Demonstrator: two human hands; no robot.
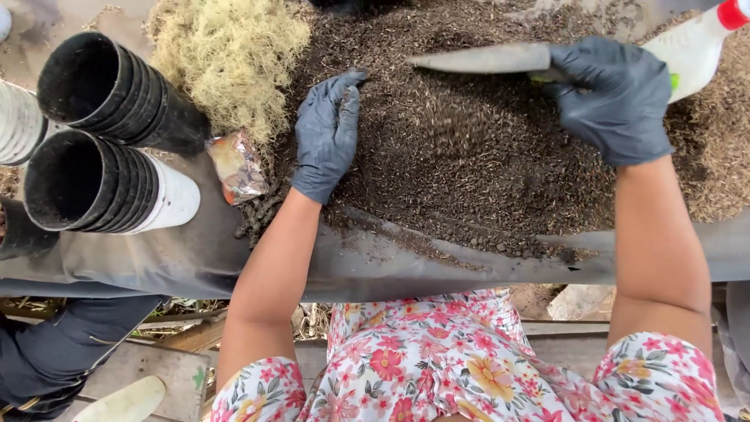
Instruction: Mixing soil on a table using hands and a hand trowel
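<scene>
Both my hands wear dark grey gloves. My right hand (613, 98) grips the handle of a metal trowel (480, 59), whose blade points left over a heap of dark potting mix (469, 156). Some mix is falling from the blade. My left hand (326, 133) lies flat on the left side of the heap, fingers together and pointing away from me, holding nothing. The heap lies on a grey plastic sheet (195, 258) spread over the table.
Two stacks of black plastic pots (101, 86) (86, 184) lie on their sides at the left. Pale dry moss (230, 51) is piled at the top left, with a small clear packet (237, 166) below it. A white bottle with a red cap (695, 43) lies at top right.
</scene>
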